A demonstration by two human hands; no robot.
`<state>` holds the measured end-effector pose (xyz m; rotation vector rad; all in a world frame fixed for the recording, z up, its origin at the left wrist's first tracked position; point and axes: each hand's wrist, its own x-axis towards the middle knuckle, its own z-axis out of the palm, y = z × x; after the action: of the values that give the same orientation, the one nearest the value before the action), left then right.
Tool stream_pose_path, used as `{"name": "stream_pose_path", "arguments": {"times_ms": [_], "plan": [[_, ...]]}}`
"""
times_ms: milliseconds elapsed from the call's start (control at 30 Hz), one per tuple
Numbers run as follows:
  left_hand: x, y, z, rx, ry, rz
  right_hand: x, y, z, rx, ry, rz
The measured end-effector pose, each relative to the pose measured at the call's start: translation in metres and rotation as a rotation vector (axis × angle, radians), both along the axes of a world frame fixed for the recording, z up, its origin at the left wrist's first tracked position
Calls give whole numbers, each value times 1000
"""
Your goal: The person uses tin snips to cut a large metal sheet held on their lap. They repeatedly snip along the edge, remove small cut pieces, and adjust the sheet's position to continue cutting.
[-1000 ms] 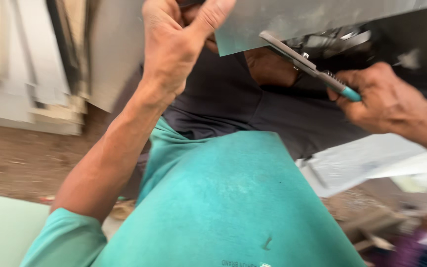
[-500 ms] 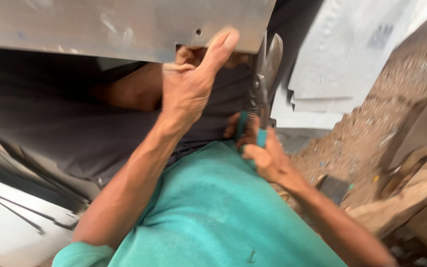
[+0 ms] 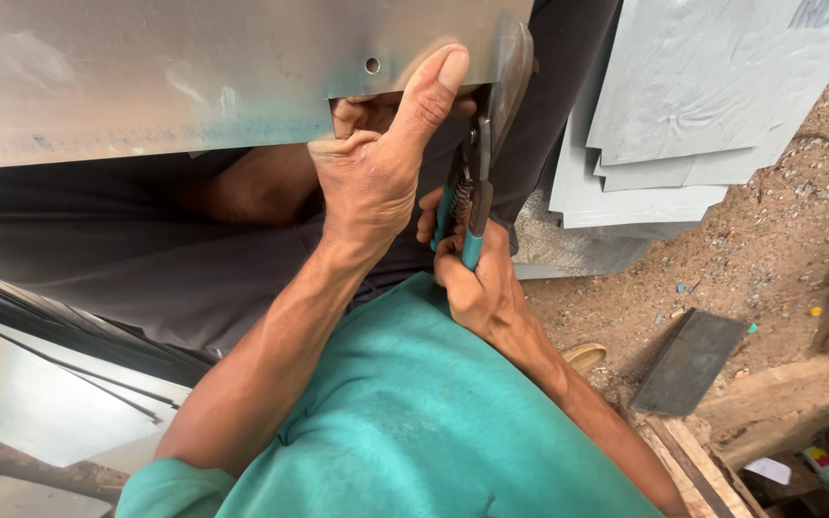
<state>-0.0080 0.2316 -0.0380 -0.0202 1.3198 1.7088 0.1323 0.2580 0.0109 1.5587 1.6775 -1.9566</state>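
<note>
Across the lap, a dull silver metal sheet [image 3: 146, 77]: flat, smudged, lightly scratched, with a small round hole near a rectangular notch cut into its near edge and a narrow strip curling up at the right end of the cut. Left hand [image 3: 376, 173] with grip pinching the sheet at the notch, thumb pressed flat on top, fingers hidden beneath. Right hand [image 3: 477, 278] with grip pressed together around the teal handles of tin snips [image 3: 472, 192], blades set into the sheet's edge just beside the thumb; further grey sheets [image 3: 683, 125] stacked on the dirt floor [image 3: 779, 249] to the right.
</note>
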Motion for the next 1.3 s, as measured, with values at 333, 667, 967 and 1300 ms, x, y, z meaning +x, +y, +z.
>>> {"name": "stream_pose_path", "arguments": {"times_ms": [333, 667, 967, 1300], "plan": [[1, 2, 1, -64, 93, 43, -16, 9, -7, 168, 83, 42], [-31, -31, 22, 49, 67, 111, -22, 1, -3, 365, -2, 261], [-60, -227, 12, 99, 180, 448, -72, -9, 3, 171, -55, 1135], [-51, -228, -6, 127, 368, 550, -102, -18, 28, 321, -313, 1361]]}}
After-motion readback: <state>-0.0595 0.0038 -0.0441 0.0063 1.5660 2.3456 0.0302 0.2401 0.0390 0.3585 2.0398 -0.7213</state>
